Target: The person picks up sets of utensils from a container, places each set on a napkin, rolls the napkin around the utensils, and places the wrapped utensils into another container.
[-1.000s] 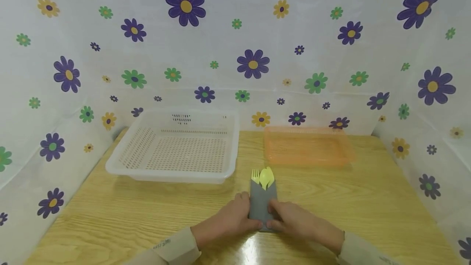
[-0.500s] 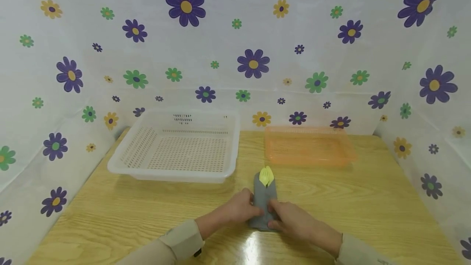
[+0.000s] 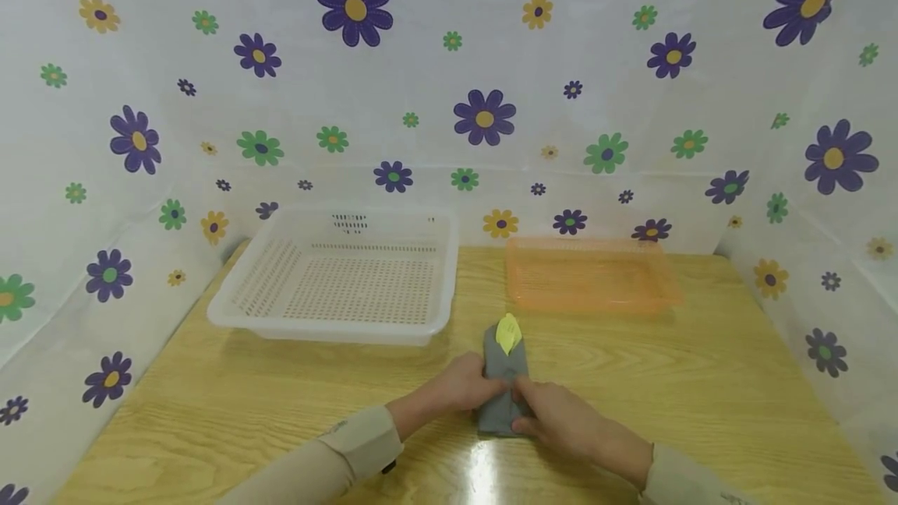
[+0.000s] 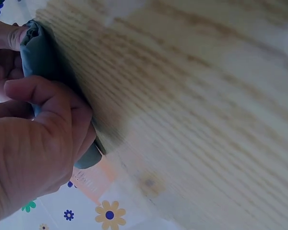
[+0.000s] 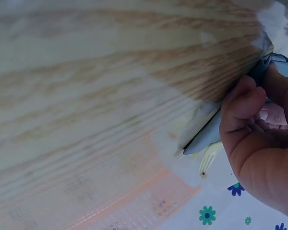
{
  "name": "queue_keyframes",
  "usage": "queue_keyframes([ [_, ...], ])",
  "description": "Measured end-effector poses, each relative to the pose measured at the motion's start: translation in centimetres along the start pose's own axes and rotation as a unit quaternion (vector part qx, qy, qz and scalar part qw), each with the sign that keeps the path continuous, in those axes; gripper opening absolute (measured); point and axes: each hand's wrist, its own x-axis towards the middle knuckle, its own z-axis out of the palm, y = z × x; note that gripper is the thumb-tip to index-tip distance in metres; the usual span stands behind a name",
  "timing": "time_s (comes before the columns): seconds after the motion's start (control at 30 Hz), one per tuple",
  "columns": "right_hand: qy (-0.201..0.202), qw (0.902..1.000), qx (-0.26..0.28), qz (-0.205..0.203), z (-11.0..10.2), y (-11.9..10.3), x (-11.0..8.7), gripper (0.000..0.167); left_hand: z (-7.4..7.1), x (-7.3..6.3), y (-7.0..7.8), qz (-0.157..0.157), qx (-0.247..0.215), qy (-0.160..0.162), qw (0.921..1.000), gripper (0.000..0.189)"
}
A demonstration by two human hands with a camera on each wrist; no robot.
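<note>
A grey cloth napkin [image 3: 496, 413] lies lengthwise on the table, narrow and folded over. Yellow cutlery [image 3: 508, 333] pokes out at its far end, bunched together; the lower parts are hidden inside the cloth. My left hand [image 3: 466, 384] grips the napkin's left side, thumb across the top. Opposite it, my right hand [image 3: 557, 415] pinches the right side near the middle and lower end. In the left wrist view the napkin [image 4: 41, 55] looks rolled, with curled fingers round it. The tines of a fork [image 5: 209, 160] show past the cloth in the right wrist view.
A white perforated basket [image 3: 337, 333] stands at the back left of the wooden table [image 3: 666, 380]. Farther right is a shallow orange basket [image 3: 596, 306]. A flower-printed white sheet [image 3: 421, 76] encloses the back and sides.
The napkin's left part has been folded inward to the right, bringing the spread fork, spoon and knife together into one bunch. My left hand moved up and right; the right hand stayed nearly in place.
</note>
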Motion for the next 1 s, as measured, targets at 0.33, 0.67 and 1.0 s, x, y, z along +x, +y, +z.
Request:
queue_keyframes([
  [0.33,0.063,0.9916,-0.113,-0.004,0.3,-0.4,-0.2,0.030,0.6,-0.8,0.5,0.040,-0.012,0.057,0.9975,0.013],
  [0.67,0.092,0.9885,-0.120,0.006,0.4,-0.4,-0.2,0.031,0.8,-0.6,0.7,0.031,-0.056,0.057,0.9963,0.016],
  [1.0,0.081,0.9929,-0.087,-0.004,0.5,-0.4,-0.4,0.030,1.1,-0.3,1.1,-0.033,-0.138,0.016,0.9898,0.025],
])
